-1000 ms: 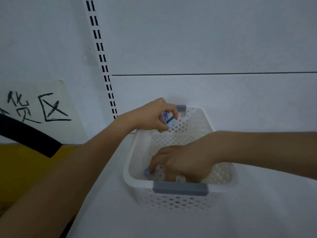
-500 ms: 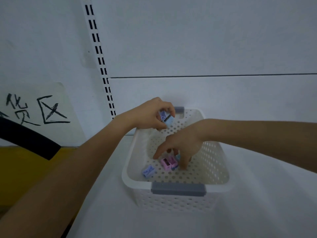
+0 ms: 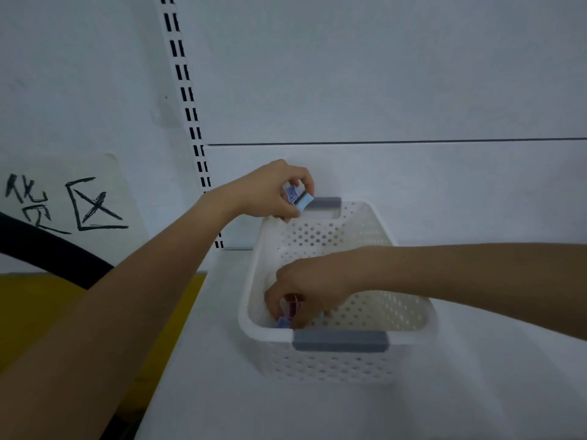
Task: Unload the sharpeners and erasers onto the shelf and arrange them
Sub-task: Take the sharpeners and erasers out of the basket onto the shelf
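A white perforated basket (image 3: 409, 315) with grey handles stands on the white shelf (image 3: 476, 392). My left hand (image 3: 270, 192) hovers over the basket's far left corner and grips a small bunch of blue sharpeners (image 3: 298, 198). My right hand (image 3: 311, 284) reaches down into the near left corner of the basket. Its fingers curl round a pink sharpener (image 3: 295, 308), and a blue sharpener (image 3: 282, 322) lies just under its fingertips. The hand hides whatever else lies on the basket floor there.
A slotted white upright (image 3: 187, 100) runs up the back wall to the left of the basket. Further left there is a paper sign (image 3: 63, 204) with black characters, a black curved bar (image 3: 47, 252) and a yellow surface (image 3: 79, 312) below the shelf edge.
My right hand has dropped back toward the basket's near left corner, over the blue sharpener, with the pink one in its fingers. My left hand has barely moved.
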The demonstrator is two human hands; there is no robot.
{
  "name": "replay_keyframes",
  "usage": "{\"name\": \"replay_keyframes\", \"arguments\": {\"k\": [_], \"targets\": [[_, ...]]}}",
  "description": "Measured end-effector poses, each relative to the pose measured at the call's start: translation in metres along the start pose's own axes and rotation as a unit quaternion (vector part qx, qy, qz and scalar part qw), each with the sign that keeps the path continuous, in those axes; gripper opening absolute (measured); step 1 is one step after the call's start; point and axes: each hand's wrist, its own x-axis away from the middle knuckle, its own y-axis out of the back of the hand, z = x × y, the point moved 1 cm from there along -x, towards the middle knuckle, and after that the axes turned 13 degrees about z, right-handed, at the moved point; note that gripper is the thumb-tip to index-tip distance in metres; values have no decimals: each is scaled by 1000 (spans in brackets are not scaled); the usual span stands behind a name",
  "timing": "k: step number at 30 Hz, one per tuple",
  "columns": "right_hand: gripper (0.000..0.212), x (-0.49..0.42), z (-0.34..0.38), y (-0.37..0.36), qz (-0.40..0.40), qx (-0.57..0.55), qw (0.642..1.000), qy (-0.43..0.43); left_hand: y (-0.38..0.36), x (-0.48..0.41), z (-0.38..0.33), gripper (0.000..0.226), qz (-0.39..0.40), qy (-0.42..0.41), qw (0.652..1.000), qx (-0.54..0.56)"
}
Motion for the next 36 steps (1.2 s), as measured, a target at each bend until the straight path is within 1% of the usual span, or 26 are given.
{"name": "replay_keyframes", "arguments": {"k": [2,3,5,10,14,18,22,26,32,36], "targets": [[26,12,11,5,28,-40,999,-7,2,3,0,29,-2,0,1000,-3],[22,20,17,7,37,-35,999,-8,3,4,-1,29,-2,-1,1000,-5],[18,34,23,15,25,-35,999,13,5,5,-2,29,3,-3,1000,-12],[16,78,14,40,-58,-94,993,-36,15,3,-11,30,19,-7,999,-42],[16,121,-1,50,-152,-134,976,-83,21,2,-27,30,14,6,997,-77],[17,169,-17,44,-206,-147,961,-114,19,5,-50,32,12,29,995,-99],[16,210,-42,17,-240,-165,947,-138,13,3,-84,33,12,34,995,-98],[16,254,-66,-23,-245,-167,941,-162,-8,-9,-133,33,11,24,994,-108],[13,346,-101,-89,-273,-201,922,-187,-59,-55,-231,32,36,-23,995,-85],[12,412,-125,-151,-285,-228,902,-230,-110,-107,-306,32,65,-73,991,-92]]}}
